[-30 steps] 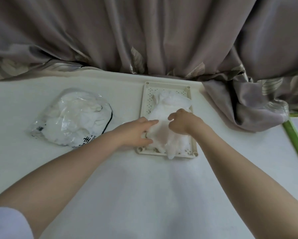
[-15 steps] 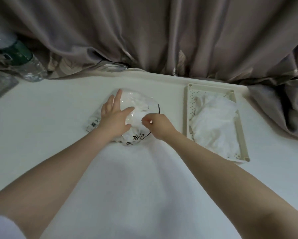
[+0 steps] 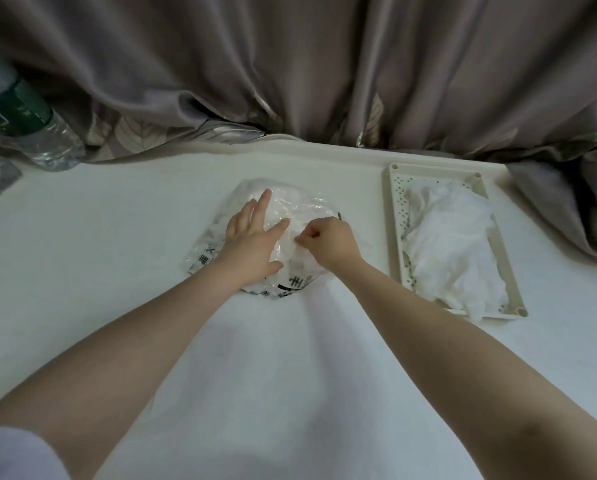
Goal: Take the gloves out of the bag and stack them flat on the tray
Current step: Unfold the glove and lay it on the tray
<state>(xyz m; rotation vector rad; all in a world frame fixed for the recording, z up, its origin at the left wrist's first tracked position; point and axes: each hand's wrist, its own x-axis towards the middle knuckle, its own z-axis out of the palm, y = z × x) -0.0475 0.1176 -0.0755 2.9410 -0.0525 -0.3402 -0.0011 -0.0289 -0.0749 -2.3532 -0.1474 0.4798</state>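
A clear plastic bag [image 3: 290, 199] stuffed with white gloves lies on the white table, mid-view. My left hand [image 3: 252, 240] lies flat on top of it, fingers straight and spread, pressing it down. My right hand [image 3: 328, 242] is at the bag's right side with curled fingers, pinching the plastic or a glove at the opening; which one I cannot tell. To the right stands a cream perforated tray [image 3: 399, 216] holding a pile of white gloves [image 3: 456, 247], one fingertip hanging over its near edge.
A grey-brown curtain [image 3: 290, 64] hangs along the table's far edge and bunches up at the right beside the tray. A clear water bottle [image 3: 37, 129] with a green label stands at the far left.
Both hands left the gloves on the tray and moved left to the bag. The left hand now presses the bag and the right pinches at its opening. The view swung left.
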